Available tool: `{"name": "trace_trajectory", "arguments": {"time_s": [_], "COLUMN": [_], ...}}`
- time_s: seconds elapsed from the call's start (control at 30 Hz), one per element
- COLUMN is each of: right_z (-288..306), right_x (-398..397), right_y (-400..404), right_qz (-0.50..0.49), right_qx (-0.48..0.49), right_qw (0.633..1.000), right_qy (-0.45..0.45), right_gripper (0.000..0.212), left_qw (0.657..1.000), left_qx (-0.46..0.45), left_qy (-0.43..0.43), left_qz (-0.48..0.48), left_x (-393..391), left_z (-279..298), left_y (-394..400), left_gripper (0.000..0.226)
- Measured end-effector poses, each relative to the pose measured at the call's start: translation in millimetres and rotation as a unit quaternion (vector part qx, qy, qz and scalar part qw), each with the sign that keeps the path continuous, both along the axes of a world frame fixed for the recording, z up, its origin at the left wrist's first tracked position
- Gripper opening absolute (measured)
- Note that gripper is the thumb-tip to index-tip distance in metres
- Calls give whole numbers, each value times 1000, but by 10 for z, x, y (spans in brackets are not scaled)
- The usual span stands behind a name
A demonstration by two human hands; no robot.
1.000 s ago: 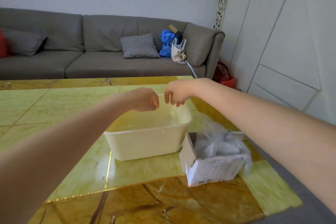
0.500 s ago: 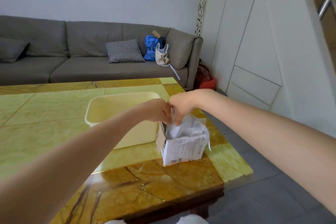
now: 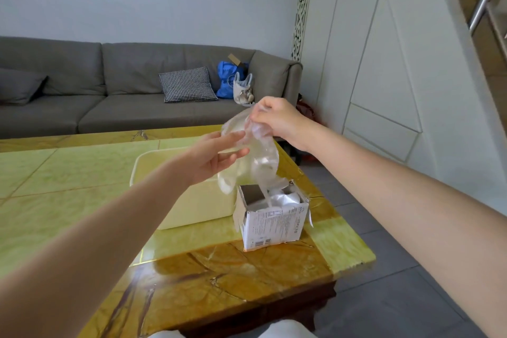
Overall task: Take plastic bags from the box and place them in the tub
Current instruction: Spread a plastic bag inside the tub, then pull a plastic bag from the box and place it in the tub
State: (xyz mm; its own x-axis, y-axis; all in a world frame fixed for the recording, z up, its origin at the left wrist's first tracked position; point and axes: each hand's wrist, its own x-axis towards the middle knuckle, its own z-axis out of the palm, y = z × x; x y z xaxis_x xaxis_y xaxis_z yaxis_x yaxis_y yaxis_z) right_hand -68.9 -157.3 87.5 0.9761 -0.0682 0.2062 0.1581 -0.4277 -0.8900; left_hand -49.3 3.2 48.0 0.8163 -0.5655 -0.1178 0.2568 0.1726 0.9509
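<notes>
two hands meet above the table [image 3: 68, 173]. our right hand [image 3: 277, 121] pinches the top of a clear plastic bag [image 3: 255, 162] with curled fingers and holds it up in the air, its tail trailing down into the open cardboard box [image 3: 271, 223], where more white plastic shows. our left hand [image 3: 216, 156] has its fingers stretched out nearly straight, touching the side of the bag without closing round it. the bag hangs over the near right corner of the cream tub [image 3: 192, 208], which stands just left of the box, touching or nearly so. a grey sofa [image 3: 109, 96] sits behind.
</notes>
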Motion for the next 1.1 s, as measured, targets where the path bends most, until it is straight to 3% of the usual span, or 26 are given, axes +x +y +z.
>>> {"name": "trace_trajectory", "arguments": {"time_s": [0.1,0.17,0.2,0.37,0.57,0.8,0.9,1.03,1.1], "right_z": [20,27,14,-106,-183,-218,-252,-424,-549], "right_x": [49,65,79,78,73,362,551,812,931], "right_y": [-39,-28,-21,-78,49,330,443,487,475], "right_qz": [-14,-12,-22,-134,-44,58,87,85,81], "right_qx": [107,136,131,78,118,90,39,-76,-158], "right_qw": [994,990,990,987,992,994,995,993,984], "right_qy": [-31,-36,-36,-33,-14,-25,-8,18,28], "right_gripper": [15,16,15,19,33,31,31,34,34], "left_qw": [1000,999,998,991,980,944,890,740,717], "left_qx": [27,48,59,96,126,231,348,560,591], "left_qy": [3,0,-3,2,28,-21,-108,-267,-285], "left_qz": [0,-6,-5,88,155,234,274,259,233], "left_x": [34,55,57,212,443,794,1020,1254,1336], "left_z": [2,27,48,54,8,-28,-66,-172,-227], "left_y": [87,133,161,356,602,897,968,945,901], "left_gripper": [26,10,2,16,17,24,35,40,35]}}
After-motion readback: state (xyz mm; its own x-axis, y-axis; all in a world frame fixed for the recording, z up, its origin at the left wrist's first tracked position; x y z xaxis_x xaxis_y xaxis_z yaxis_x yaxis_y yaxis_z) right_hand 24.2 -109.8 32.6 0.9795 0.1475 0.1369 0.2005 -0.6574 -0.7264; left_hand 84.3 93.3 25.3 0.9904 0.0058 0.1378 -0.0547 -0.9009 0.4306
